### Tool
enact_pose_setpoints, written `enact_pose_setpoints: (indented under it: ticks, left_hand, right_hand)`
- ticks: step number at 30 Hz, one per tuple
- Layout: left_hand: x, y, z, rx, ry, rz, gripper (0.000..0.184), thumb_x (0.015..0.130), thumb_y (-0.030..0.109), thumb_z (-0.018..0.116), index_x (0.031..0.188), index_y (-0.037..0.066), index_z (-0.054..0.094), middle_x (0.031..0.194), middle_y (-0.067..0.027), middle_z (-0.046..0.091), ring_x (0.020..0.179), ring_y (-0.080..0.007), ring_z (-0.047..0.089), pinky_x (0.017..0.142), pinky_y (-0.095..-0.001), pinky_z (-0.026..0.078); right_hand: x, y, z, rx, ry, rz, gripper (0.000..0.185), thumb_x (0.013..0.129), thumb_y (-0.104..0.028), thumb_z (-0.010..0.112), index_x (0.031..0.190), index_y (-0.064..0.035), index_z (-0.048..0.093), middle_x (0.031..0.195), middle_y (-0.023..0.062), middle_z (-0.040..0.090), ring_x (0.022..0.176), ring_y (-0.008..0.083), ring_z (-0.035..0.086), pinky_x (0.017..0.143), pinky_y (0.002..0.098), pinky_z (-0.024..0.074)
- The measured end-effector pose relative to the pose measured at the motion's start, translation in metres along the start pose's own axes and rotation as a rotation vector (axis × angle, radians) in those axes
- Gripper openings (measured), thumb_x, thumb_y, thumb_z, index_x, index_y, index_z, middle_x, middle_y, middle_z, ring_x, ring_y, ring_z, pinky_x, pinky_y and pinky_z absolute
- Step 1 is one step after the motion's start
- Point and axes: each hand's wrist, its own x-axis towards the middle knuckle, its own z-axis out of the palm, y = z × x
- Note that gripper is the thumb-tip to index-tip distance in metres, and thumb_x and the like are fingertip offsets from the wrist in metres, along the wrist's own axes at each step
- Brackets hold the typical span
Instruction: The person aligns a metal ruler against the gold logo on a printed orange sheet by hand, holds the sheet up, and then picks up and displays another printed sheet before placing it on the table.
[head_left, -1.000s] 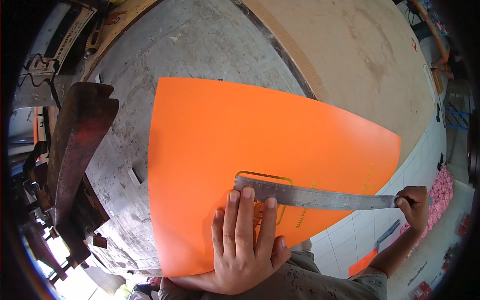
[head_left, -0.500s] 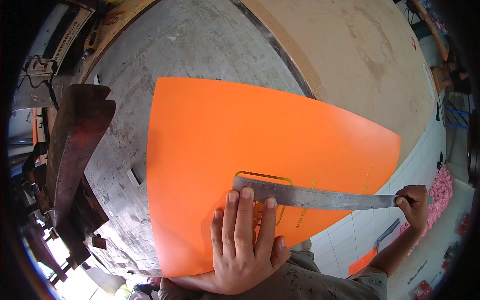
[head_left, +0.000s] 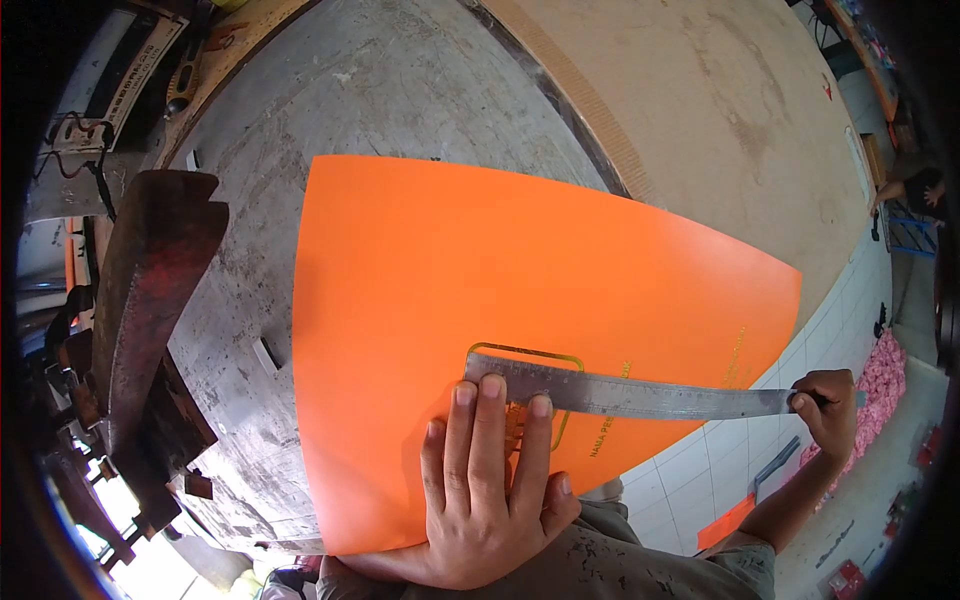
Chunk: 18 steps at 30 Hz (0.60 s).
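A large orange sheet (head_left: 430, 250) with gold printed lettering and a gold rounded frame lies on the grey metal table. Across its lower part runs a steel ruler (head_left: 640, 396), its left end over the gold frame and its right end past the sheet's edge. My left hand (head_left: 490, 490) lies flat, back up, with fingers stretched and fingertips pressing the sheet and the ruler's left end. It holds nothing. At the ruler's far right end, my right hand (head_left: 828, 410) is closed in a pinch grip; something dark shows between the fingers, too small to make out.
Left of the sheet stands a dark, worn metal machine part (head_left: 150, 300). The grey metal tabletop (head_left: 400, 80) adjoins a brown board (head_left: 700, 100). A utility knife (head_left: 183, 80) lies at the upper left. At the far right, a person (head_left: 920, 190) shows partly.
Both hands, the ruler and the orange sheet stay almost still. In the background at far right, a person has come further into view.
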Motion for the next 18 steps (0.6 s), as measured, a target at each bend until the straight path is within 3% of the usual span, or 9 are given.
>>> enact_pose_setpoints:
  ticks: [2,8,11,18]
  left_hand:
    - [0.0018,-0.0005,0.001,-0.046,0.024,0.008,0.056,0.096,0.041,0.039,0.135,0.004,0.054,0.14,-0.0275,0.047,0.129,-0.044,0.048,0.102,-0.0595,0.043]
    - [0.0012,-0.0009,0.0012,-0.049,0.019,0.008,0.056,0.096,0.042,0.038,0.136,0.005,0.054,0.141,-0.0269,0.046,0.13,-0.044,0.047,0.102,-0.0599,0.042]
    - [0.0014,0.0014,-0.0003,-0.022,0.02,-0.034,0.053,0.098,0.036,0.033,0.136,0.01,0.059,0.142,-0.021,0.051,0.132,-0.0351,0.052,0.114,-0.0507,0.034]
    - [-0.0007,0.0003,-0.0002,-0.007,-0.015,-0.022,0.053,0.098,0.037,0.032,0.136,0.01,0.059,0.142,-0.0205,0.051,0.132,-0.0348,0.052,0.114,-0.0506,0.033]
  right_hand:
    - [0.0007,-0.0024,0.0003,-0.005,0.007,-0.009,0.049,0.083,-0.042,0.075,0.067,0.0023,0.064,0.054,0.0092,0.059,0.047,0.0197,0.057,0.047,0.03,0.04]
    - [0.0012,-0.0013,0.0003,0.003,0.0,-0.017,0.049,0.084,-0.042,0.075,0.068,0.0024,0.064,0.054,0.0088,0.059,0.046,0.0193,0.056,0.047,0.0301,0.0393]
    - [0.001,-0.0019,0.0008,-0.002,0.011,-0.017,0.05,0.084,-0.044,0.075,0.067,0.0023,0.064,0.054,0.0088,0.059,0.046,0.0191,0.055,0.047,0.03,0.0392]
    - [0.0013,-0.0019,0.0011,0.017,-0.003,0.019,0.054,0.084,-0.048,0.074,0.067,0.0024,0.064,0.053,0.009,0.058,0.046,0.0187,0.055,0.047,0.0298,0.039]
